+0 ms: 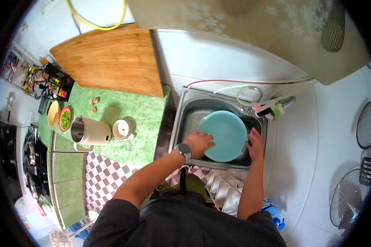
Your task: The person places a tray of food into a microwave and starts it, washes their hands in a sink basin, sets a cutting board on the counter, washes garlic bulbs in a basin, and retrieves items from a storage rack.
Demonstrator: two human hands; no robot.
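Note:
A round turquoise plastic basin (226,133) sits in the stainless steel sink (189,119). My left hand (199,144), with a watch on its wrist, lies over the basin's left edge with its fingers bent round it. At the opposite side, my right hand (255,145) is against the basin's right edge, fingers apart and nothing wrapped in them. Whether the basin stands upright or upside down I cannot tell. Above the sink's back right corner is the faucet (282,106), with a green and black piece on it.
Left of the sink, a green counter (146,119) holds a cream pitcher-like appliance (97,131), a small white cup (122,129), a bowl of chopped greens (65,118) and a yellow bowl (53,114). A large wooden board (115,59) leans on the wall. Strainers (346,197) hang at right.

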